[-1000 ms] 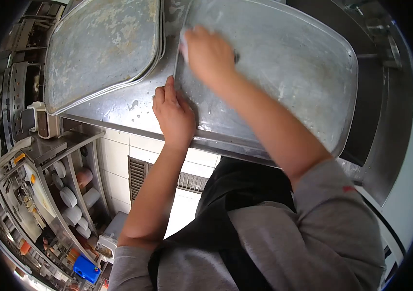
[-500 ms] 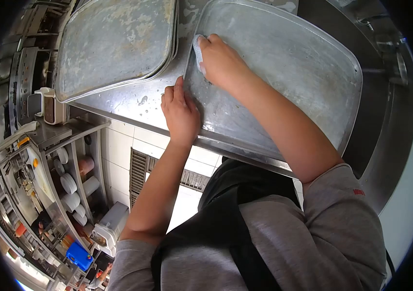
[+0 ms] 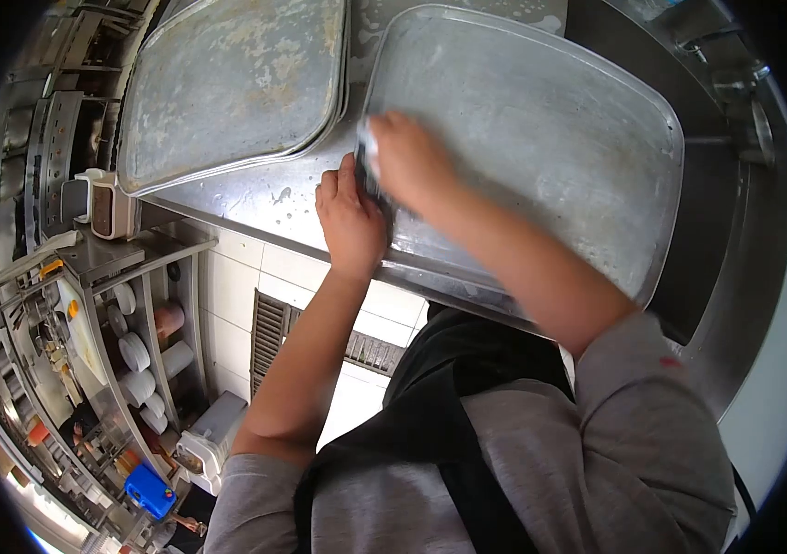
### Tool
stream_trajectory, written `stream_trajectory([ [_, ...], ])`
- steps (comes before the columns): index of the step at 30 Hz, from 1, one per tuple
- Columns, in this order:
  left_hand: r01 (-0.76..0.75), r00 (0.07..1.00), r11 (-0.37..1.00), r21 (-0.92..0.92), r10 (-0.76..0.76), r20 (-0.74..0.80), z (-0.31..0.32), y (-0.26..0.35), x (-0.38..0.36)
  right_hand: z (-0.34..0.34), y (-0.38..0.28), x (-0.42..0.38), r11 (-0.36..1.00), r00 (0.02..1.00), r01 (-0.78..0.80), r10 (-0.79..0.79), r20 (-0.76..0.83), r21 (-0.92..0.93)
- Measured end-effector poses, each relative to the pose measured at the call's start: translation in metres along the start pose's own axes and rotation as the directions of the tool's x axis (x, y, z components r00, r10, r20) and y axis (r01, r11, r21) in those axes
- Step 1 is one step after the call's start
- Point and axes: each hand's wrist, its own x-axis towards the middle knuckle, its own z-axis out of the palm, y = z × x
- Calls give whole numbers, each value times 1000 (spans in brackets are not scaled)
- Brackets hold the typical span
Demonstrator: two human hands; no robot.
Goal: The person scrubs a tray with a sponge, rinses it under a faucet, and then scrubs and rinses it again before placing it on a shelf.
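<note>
Right hand [image 3: 412, 166] holds a pale pad [image 3: 369, 152] against the left rim of the tray [image 3: 541, 120], upper right of the frame; left hand [image 3: 354, 226] touches that rim, its grip unclear. Even pressure along the edge seems best.

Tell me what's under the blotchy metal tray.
Under the blotchy tray, the edge of at least one more tray shows, above a shiny metal counter. Whatever lies farther in is covered.
</note>
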Motion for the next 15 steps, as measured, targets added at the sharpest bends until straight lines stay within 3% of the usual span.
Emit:
stream_trajectory([
  [1, -2, 1000, 1000, -4, 2, -11, 2, -1, 1, 0, 14, 18, 1000, 1000, 17, -17, -16, 10],
  [2, -2, 1000, 1000, -9, 2, -24, 4, -1, 2, 5, 37, 53, 995, 999, -51, 50, 13, 82],
  [3, -4, 1000, 1000, -9, 3, -23, 5, 0, 2, -2, 52, 85, 985, 984, -167, 165, 64, 38],
  [6, 7, 1000, 1000, 11, -7, -7, 2, 0, -1, -12, 36, 73, 954, 963, -269, 262, 70, 134],
  [7, 9, 1000, 1000, 12, -9, 0, 1, -1, -1, -1, 29, 43, 951, 967, -225, 192, 166, 211],
  [8, 12, 1000, 1000, 10, -12, -1, 3, -1, 2, -1, 11, 11, 968, 966, -200, 170, 192, 149],
  [9, 14, 1000, 1000, 6, -14, -7, 4, 0, 5, -3, -6, -16, 979, 994, -100, 91, 60, 176],
  [10, -5, 1000, 1000, 6, 5, -22, 4, -1, 4, -2, -1, -12, 979, 994, -102, 92, 65, 178],
  [12, -27, 999, 1000, 10, 28, -37, 4, -2, 3, 0, 20, 22, 994, 987, -84, 75, 139, 66],
  [15, 13, 1000, 1000, 23, -12, -10, 4, 0, 3, -17, 57, 108, 976, 962, -192, 208, 175, -106],
])
